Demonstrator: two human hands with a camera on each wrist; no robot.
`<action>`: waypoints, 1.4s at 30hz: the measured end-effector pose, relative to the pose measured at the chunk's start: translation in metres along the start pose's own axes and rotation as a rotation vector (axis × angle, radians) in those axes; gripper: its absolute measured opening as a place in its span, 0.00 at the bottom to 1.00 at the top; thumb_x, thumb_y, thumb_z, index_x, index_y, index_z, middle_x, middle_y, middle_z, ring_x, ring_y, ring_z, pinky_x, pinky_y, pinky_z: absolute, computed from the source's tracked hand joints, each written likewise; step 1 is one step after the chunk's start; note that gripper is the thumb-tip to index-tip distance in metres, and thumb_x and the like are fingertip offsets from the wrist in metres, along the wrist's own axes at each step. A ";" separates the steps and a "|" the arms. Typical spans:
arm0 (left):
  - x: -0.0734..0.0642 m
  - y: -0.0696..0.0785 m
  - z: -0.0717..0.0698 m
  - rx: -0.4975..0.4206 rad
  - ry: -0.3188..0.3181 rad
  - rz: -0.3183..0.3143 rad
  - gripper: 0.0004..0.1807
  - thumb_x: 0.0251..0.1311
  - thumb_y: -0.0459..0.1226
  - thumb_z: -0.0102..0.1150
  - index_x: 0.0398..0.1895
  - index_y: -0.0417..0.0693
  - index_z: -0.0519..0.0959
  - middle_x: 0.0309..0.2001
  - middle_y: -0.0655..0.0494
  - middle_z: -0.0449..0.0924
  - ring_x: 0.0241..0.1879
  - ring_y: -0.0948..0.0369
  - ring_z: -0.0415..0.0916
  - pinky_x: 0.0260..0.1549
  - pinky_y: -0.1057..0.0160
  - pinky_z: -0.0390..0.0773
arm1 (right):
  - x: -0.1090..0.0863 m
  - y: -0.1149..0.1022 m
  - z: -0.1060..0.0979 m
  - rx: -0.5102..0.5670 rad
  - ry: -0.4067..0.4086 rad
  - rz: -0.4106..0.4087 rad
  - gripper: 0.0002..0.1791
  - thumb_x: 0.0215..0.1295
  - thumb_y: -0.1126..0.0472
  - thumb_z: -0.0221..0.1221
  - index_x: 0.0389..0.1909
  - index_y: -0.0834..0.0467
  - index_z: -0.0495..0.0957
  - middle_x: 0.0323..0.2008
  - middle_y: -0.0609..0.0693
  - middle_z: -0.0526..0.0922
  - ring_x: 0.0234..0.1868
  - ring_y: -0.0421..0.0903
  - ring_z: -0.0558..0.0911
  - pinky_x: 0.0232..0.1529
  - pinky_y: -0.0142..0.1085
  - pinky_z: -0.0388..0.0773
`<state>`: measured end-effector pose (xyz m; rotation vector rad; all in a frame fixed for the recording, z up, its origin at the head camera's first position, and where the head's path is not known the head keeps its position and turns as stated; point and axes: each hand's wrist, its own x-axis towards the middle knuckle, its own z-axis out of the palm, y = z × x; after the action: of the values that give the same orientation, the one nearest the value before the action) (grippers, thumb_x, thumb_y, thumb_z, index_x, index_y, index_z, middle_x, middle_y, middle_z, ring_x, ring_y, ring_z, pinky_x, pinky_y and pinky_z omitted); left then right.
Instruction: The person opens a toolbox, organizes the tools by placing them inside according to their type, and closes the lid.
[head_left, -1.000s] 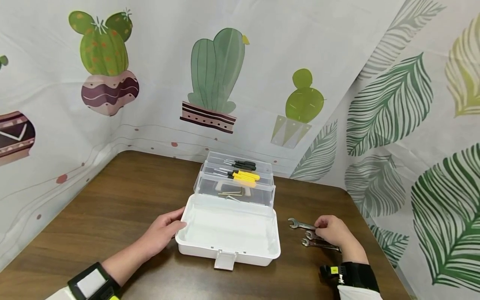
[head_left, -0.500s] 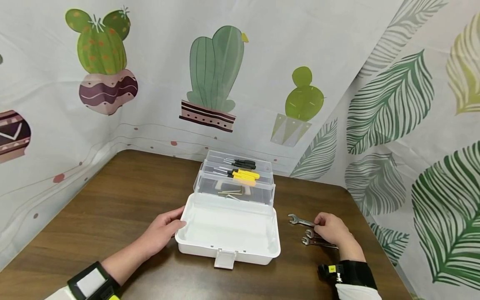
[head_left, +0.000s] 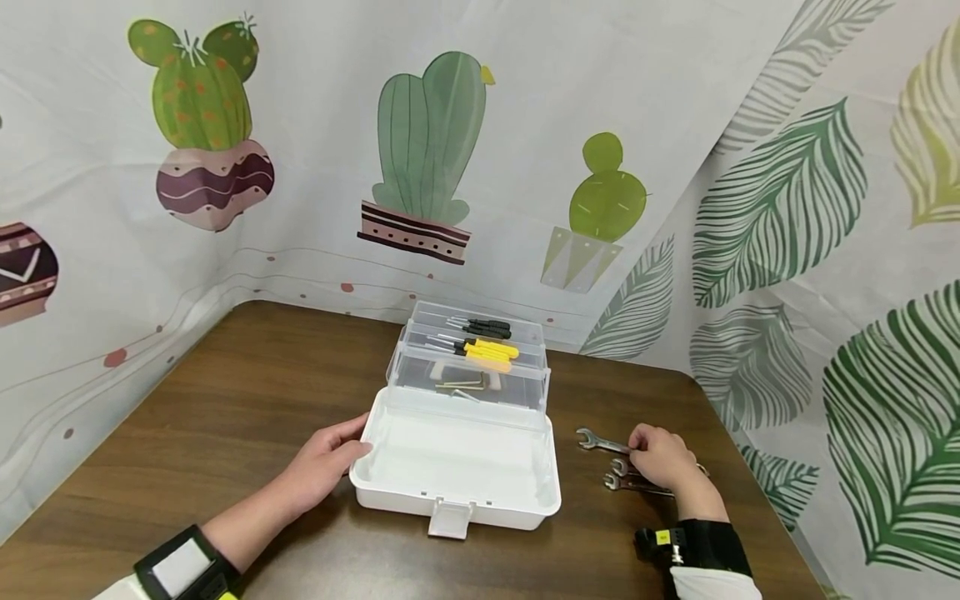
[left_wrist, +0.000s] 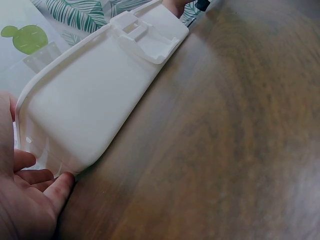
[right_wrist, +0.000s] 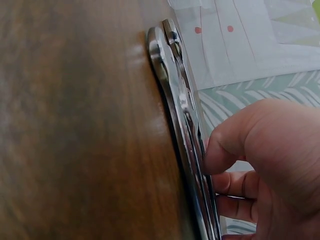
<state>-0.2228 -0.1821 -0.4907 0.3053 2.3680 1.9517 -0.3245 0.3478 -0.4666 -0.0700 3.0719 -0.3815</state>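
A white toolbox (head_left: 480, 515) stands with its lid raised and its clear trays (head_left: 468, 392) fanned out behind the bare white base. My left hand (head_left: 315, 471) holds the box's left side, thumb at the rim and the other fingers against the outer wall (left_wrist: 75, 115). To the right of the box, three silver open-ended wrenches lie on the table. My right hand (head_left: 666, 460) pinches the handle of the farthest wrench (head_left: 600, 442). The two nearer wrenches, a middle one (head_left: 619, 468) and a front one (head_left: 628, 484), lie partly under that hand, their far ends mostly hidden.
Black-handled screwdrivers (head_left: 491, 325) lie in the top tray and yellow-handled ones (head_left: 491, 350) in the tray below. Hex keys (head_left: 463, 385) sit in the lowest tray. The latch (head_left: 452, 520) hangs at the box's front. Printed cloth (head_left: 315, 167) hangs behind the wooden table (head_left: 225, 400).
My right hand has shifted very slightly at the farthest wrench, and a bit of a wrench end now shows past the wrist side. The left hand and the toolbox stay put.
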 end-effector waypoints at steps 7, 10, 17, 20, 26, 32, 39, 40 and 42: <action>0.000 -0.001 0.000 -0.005 0.000 0.006 0.32 0.74 0.35 0.51 0.77 0.33 0.60 0.73 0.34 0.67 0.56 0.70 0.77 0.51 0.72 0.79 | 0.002 0.003 0.002 0.003 -0.019 0.001 0.04 0.62 0.60 0.58 0.37 0.51 0.78 0.31 0.48 0.78 0.37 0.51 0.75 0.36 0.48 0.66; -0.001 -0.001 0.000 -0.006 -0.002 0.010 0.32 0.74 0.35 0.50 0.77 0.33 0.60 0.73 0.34 0.67 0.55 0.72 0.76 0.51 0.72 0.79 | 0.001 0.003 0.002 0.005 -0.019 -0.003 0.04 0.61 0.60 0.58 0.37 0.51 0.78 0.32 0.48 0.78 0.37 0.51 0.75 0.35 0.48 0.66; -0.001 -0.002 0.000 -0.026 -0.003 0.010 0.32 0.74 0.35 0.50 0.77 0.32 0.60 0.73 0.32 0.67 0.55 0.68 0.78 0.50 0.70 0.80 | 0.002 0.004 0.002 0.007 -0.005 -0.019 0.06 0.58 0.60 0.59 0.37 0.50 0.79 0.32 0.48 0.78 0.37 0.49 0.75 0.34 0.45 0.65; -0.001 -0.003 0.000 -0.028 -0.007 0.015 0.32 0.74 0.35 0.50 0.77 0.32 0.60 0.73 0.32 0.67 0.56 0.65 0.78 0.50 0.70 0.80 | 0.002 0.005 0.001 0.009 0.000 -0.029 0.06 0.58 0.61 0.59 0.37 0.51 0.80 0.33 0.48 0.77 0.37 0.49 0.75 0.34 0.45 0.65; -0.001 -0.003 0.000 -0.040 -0.020 0.012 0.32 0.74 0.35 0.50 0.78 0.32 0.59 0.73 0.32 0.66 0.57 0.62 0.78 0.49 0.69 0.81 | 0.002 0.006 0.001 0.034 0.017 -0.062 0.05 0.56 0.63 0.60 0.34 0.52 0.79 0.32 0.49 0.76 0.36 0.48 0.74 0.33 0.43 0.64; -0.001 -0.002 -0.001 -0.017 -0.012 0.018 0.32 0.74 0.35 0.50 0.78 0.32 0.59 0.74 0.32 0.66 0.60 0.58 0.77 0.50 0.70 0.80 | 0.001 0.006 0.000 0.078 0.032 -0.108 0.05 0.54 0.66 0.61 0.32 0.54 0.77 0.29 0.49 0.75 0.32 0.46 0.72 0.32 0.39 0.65; -0.001 -0.003 -0.001 -0.022 -0.018 0.022 0.32 0.75 0.35 0.49 0.78 0.31 0.59 0.73 0.31 0.66 0.57 0.63 0.78 0.50 0.69 0.81 | -0.001 0.007 -0.003 0.148 0.003 -0.130 0.04 0.54 0.67 0.59 0.30 0.57 0.76 0.26 0.47 0.76 0.30 0.45 0.72 0.33 0.38 0.67; -0.001 -0.003 0.000 -0.022 -0.018 0.023 0.32 0.74 0.35 0.49 0.78 0.31 0.59 0.73 0.31 0.66 0.56 0.64 0.78 0.50 0.69 0.81 | -0.001 0.007 -0.004 0.158 0.001 -0.139 0.03 0.54 0.68 0.59 0.30 0.58 0.76 0.26 0.47 0.77 0.29 0.45 0.72 0.33 0.38 0.67; -0.001 -0.003 0.000 -0.026 -0.017 0.024 0.32 0.74 0.35 0.49 0.77 0.31 0.59 0.73 0.31 0.66 0.55 0.66 0.78 0.50 0.69 0.81 | -0.001 0.008 -0.004 0.169 -0.001 -0.151 0.03 0.53 0.68 0.59 0.30 0.59 0.78 0.25 0.46 0.78 0.29 0.45 0.73 0.33 0.39 0.68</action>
<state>-0.2223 -0.1830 -0.4932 0.3496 2.3367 1.9805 -0.3238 0.3570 -0.4644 -0.2968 3.0279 -0.6457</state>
